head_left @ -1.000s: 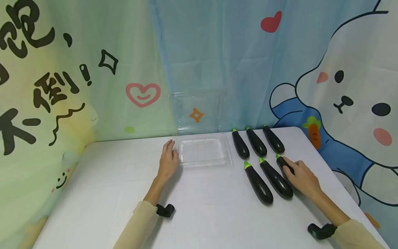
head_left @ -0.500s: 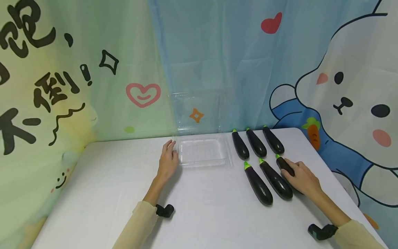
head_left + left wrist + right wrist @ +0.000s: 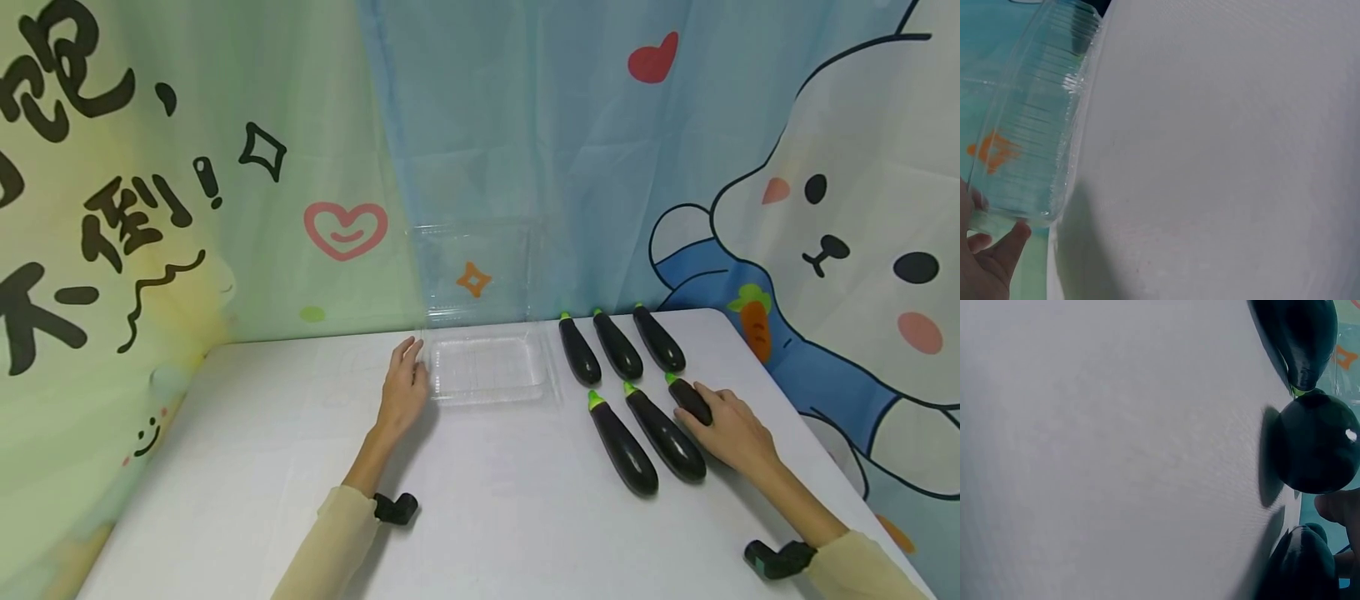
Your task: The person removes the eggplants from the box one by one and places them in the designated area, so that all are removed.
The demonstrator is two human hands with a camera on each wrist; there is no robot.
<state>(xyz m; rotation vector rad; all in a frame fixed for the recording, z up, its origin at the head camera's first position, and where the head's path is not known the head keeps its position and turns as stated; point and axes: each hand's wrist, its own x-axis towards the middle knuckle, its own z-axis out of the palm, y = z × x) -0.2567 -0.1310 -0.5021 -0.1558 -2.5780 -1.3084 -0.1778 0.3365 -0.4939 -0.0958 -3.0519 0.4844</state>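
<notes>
My right hand (image 3: 731, 429) grips a glossy dark eggplant (image 3: 688, 400) with a green stem cap, the right one of the front row; the palm hides its lower end. In the right wrist view its rounded body (image 3: 1300, 569) lies beside the thumb (image 3: 1338, 509). Two more eggplants, the middle one (image 3: 663, 429) and the left one (image 3: 622, 446), lie in that row. At the left edge of a clear plastic clamshell box (image 3: 489, 367), my left hand (image 3: 405, 387) rests its fairly straight fingers. The left wrist view shows the thumb (image 3: 1017, 236) against the box's end.
Behind the front row lie three eggplants: left (image 3: 580, 350), middle (image 3: 618, 346) and right (image 3: 660, 337). The box's clear lid (image 3: 476, 242) stands raised at the back, against a printed curtain (image 3: 592, 167). A white cloth covers the table (image 3: 487, 500).
My right hand has shifted slightly, its thumb lower along the eggplant, and more of the eggplant's upper part shows. The left hand and box have barely moved.
</notes>
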